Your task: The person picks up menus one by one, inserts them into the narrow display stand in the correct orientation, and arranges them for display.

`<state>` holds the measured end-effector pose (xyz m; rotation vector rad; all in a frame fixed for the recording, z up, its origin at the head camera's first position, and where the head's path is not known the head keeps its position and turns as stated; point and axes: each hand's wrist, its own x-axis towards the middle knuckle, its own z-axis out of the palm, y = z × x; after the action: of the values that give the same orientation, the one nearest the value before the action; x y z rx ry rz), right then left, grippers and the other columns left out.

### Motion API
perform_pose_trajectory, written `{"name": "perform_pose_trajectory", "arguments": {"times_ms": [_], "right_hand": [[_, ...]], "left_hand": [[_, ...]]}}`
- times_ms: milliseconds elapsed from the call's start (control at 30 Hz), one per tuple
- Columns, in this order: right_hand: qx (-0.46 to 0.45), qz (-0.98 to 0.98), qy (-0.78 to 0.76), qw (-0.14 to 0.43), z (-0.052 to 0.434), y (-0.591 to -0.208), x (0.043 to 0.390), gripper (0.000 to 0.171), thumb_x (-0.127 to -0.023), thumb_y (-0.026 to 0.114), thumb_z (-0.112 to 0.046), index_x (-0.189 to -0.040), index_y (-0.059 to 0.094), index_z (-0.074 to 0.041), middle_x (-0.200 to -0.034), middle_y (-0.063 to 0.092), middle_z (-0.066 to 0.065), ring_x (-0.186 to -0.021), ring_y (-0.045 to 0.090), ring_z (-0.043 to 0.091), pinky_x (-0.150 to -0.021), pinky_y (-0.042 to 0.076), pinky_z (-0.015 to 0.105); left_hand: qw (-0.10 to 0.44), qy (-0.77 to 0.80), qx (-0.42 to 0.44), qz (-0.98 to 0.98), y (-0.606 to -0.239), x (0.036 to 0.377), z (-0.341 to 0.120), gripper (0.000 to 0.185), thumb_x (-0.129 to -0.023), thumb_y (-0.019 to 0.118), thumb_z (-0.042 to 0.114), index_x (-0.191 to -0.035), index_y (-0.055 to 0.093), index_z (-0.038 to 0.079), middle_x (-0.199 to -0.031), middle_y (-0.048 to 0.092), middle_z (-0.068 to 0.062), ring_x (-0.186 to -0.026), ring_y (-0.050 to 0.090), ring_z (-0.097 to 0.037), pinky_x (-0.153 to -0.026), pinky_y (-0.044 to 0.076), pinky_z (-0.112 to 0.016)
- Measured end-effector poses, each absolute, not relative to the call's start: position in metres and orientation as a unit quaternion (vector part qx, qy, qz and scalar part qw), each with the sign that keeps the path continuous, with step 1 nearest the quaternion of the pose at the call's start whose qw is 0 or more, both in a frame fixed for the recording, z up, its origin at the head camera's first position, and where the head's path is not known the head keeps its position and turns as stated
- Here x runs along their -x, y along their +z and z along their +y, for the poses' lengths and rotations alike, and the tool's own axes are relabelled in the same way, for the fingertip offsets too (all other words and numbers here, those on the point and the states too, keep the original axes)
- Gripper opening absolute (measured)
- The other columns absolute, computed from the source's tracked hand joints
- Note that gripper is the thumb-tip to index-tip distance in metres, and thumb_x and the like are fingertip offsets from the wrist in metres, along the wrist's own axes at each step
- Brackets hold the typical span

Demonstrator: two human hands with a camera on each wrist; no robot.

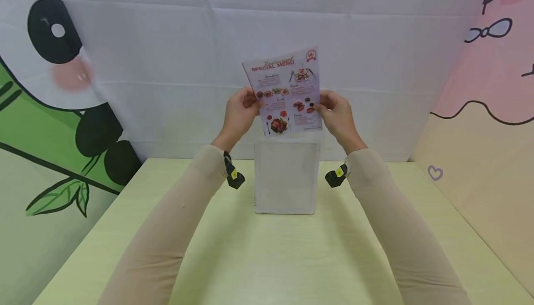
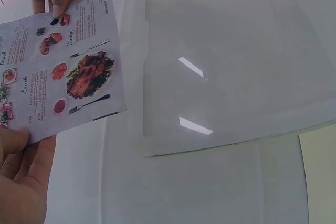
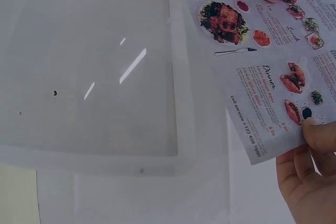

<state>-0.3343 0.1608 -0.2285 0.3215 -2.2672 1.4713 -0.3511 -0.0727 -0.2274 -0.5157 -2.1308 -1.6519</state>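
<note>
A printed restaurant menu sheet [image 1: 288, 92] is held up in front of the white backdrop, tilted a little, its food pictures facing the head camera. My left hand [image 1: 240, 112] pinches its left edge, thumb on the printed side and fingers behind. On the opposite edge my right hand [image 1: 337, 116] pinches it the same way. Just below the sheet stands an upright white-framed clear display holder [image 1: 286, 177] on the table. In the left wrist view the menu's lower edge is beside the top of the holder [image 2: 226, 66], whose glossy panel shows light reflections.
The pale wooden table [image 1: 267, 258] reaches back to a white cloth backdrop [image 1: 167, 45]. A panda-painted panel [image 1: 50, 124] stands at the left, a pink and cream painted panel [image 1: 479, 110] at the right. Black wrist cameras [image 1: 235, 178] sit on both wrists.
</note>
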Motion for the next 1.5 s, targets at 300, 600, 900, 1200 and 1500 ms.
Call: {"name": "perform_pose_trajectory", "arguments": {"times_ms": [300, 600, 900, 1200, 1500], "right_hand": [[-0.119, -0.820, 0.518, 0.215, 0.1614, -0.2271, 0.3326, 0.024, -0.096, 0.056, -0.003, -0.119, 0.062, -0.003, -0.111, 0.065, 0.014, -0.098, 0.058, 0.019, -0.090, 0.049, 0.034], [-0.116, -0.827, 0.508, 0.211, 0.1635, -0.2268, 0.3332, 0.024, -0.096, 0.055, -0.004, -0.118, 0.062, -0.003, -0.109, 0.065, 0.016, -0.095, 0.058, 0.020, -0.091, 0.048, 0.036], [-0.112, -0.829, 0.506, 0.209, 0.1626, -0.2240, 0.3317, 0.021, -0.096, 0.055, -0.004, -0.115, 0.063, -0.003, -0.110, 0.064, 0.014, -0.098, 0.058, 0.020, -0.089, 0.049, 0.035], [-0.110, -0.830, 0.507, 0.204, 0.1628, -0.2236, 0.3320, 0.021, -0.096, 0.055, -0.003, -0.114, 0.064, -0.002, -0.111, 0.065, 0.015, -0.099, 0.060, 0.022, -0.090, 0.050, 0.037], [-0.098, -0.828, 0.511, 0.209, 0.1612, -0.2220, 0.3339, 0.018, -0.096, 0.055, -0.003, -0.111, 0.065, -0.002, -0.110, 0.066, 0.016, -0.097, 0.062, 0.023, -0.078, 0.051, 0.027]], "left_hand": [[0.195, -0.586, 0.184, -0.765, -0.2274, 0.3499, -0.0723, 0.015, -0.094, 0.058, 0.002, -0.108, 0.057, -0.002, -0.108, 0.064, -0.019, -0.099, 0.066, -0.027, -0.082, 0.058, -0.032], [0.178, -0.582, 0.171, -0.775, -0.2282, 0.3495, -0.0731, 0.015, -0.095, 0.057, 0.004, -0.110, 0.057, -0.001, -0.112, 0.065, -0.018, -0.103, 0.065, -0.026, -0.080, 0.059, -0.037], [0.177, -0.579, 0.178, -0.776, -0.2287, 0.3497, -0.0745, 0.015, -0.096, 0.055, 0.004, -0.110, 0.057, -0.001, -0.110, 0.065, -0.018, -0.102, 0.065, -0.026, -0.081, 0.058, -0.043], [0.178, -0.576, 0.180, -0.778, -0.2305, 0.3505, -0.0746, 0.014, -0.096, 0.055, 0.004, -0.109, 0.057, 0.000, -0.108, 0.065, -0.018, -0.100, 0.065, -0.026, -0.079, 0.059, -0.041], [0.179, -0.567, 0.190, -0.781, -0.2282, 0.3517, -0.0756, 0.016, -0.097, 0.054, 0.004, -0.112, 0.057, 0.000, -0.111, 0.065, -0.016, -0.102, 0.066, -0.025, -0.072, 0.060, -0.032]]}}
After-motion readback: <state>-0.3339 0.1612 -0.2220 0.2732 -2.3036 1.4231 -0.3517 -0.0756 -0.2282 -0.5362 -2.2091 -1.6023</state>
